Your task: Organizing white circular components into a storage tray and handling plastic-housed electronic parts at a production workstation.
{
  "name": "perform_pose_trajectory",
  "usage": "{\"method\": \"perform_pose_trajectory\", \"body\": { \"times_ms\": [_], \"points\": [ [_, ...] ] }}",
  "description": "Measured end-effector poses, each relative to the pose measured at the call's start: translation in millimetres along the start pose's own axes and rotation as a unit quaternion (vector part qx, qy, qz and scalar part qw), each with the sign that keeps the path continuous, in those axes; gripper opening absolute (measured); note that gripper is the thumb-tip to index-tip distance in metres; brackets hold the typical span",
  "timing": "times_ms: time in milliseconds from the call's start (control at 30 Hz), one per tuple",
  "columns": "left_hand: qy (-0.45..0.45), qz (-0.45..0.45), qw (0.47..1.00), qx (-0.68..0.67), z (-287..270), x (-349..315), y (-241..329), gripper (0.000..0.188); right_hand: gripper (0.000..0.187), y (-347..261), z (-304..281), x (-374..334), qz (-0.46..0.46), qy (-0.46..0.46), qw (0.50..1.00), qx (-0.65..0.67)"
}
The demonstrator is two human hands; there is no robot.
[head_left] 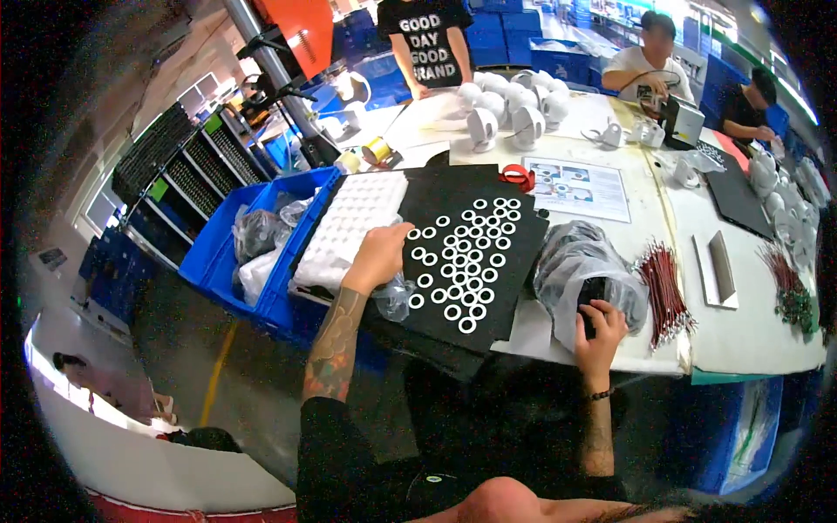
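Several white rings [473, 256] with dark centres lie scattered over a black mat [436, 327]. My left hand [381, 255] reaches over the mat's left side, its fingers drawn together with the tips at a white ring [413, 234]. Beside its wrist sits a small crumpled clear plastic bag [392, 299]. My right hand [602, 333] is at the mouth of a larger clear plastic bag [571, 261], fingers curled against something black inside. What exactly those fingers grip is hidden. A white tray with rows of bumps [362, 205] stands just left of the mat.
Blue bins [218, 235] with bagged parts stand at the left. A red tape loop [518, 178] and a printed sheet [580, 187] lie beyond the mat. Right of the bag are red wire bundles [667, 292] and a white angled piece [717, 270]. White round housings [523, 113] stand farther back; several people are around the table.
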State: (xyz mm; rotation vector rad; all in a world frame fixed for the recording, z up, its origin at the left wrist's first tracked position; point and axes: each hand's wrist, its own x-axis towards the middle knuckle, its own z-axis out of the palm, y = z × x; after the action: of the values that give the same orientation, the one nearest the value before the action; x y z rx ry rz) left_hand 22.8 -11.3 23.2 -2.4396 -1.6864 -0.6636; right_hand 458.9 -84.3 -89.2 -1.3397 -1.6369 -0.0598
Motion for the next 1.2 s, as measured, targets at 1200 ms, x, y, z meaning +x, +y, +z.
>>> {"method": "perform_pose_trajectory", "body": {
  "times_ms": [1200],
  "points": [
    [-0.046,-0.164,0.985,-0.012,-39.3,-47.3,-137.5,0.016,0.032,-3.1,10.2,-24.9,-0.041,-0.014,0.998,-0.042]
  ]
}}
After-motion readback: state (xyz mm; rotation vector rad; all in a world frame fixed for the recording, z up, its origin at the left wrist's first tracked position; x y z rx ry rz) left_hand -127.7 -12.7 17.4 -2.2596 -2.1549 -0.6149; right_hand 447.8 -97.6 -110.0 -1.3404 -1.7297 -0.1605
